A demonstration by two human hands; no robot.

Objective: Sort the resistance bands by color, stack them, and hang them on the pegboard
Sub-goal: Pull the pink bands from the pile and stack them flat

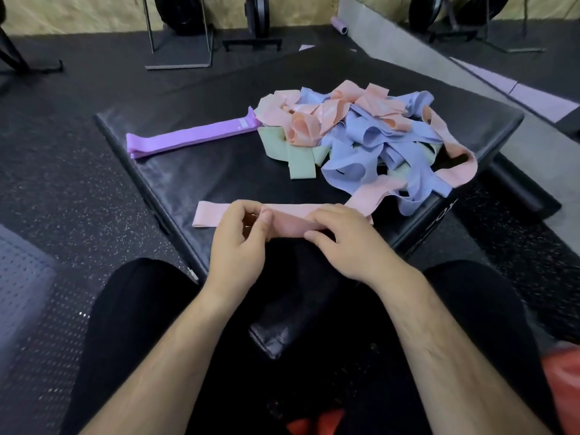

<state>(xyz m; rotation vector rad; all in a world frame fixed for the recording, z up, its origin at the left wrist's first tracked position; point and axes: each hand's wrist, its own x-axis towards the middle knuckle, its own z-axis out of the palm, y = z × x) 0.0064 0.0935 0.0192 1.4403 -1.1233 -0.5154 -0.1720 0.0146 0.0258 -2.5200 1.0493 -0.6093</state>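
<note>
Head view, looking down past the person's dark-clad legs onto a black padded box (pixel 201 180) on a speckled gym floor. At the far left, a grey perforated panel (pixel 22 277) lies on the floor beside the left knee. On the box's left part, a purple band (pixel 188 138) lies flat and straight, its right end touching the pile. Along the near edge a pink band (pixel 210 215) lies flat, its left end poking out past the hands. The left hand (pixel 238 243) has its fingers curled, thumb and forefinger pinching a fold of the pink band. Just beside it, the right hand (pixel 348 246) lies over the same fold, fingers curved on top and thumb tucked at its near edge, gripping it. Whether that fold belongs to the flat strip or to a second pink band, I cannot tell. Behind the right hand sits the unsorted pile (pixel 361 136) of tangled pink, blue and pale green bands. A long pink loop (pixel 455 158) runs round the pile's right side, close to the box's edge. Blurred weight plates (pixel 182 14) stand by the back wall.
</note>
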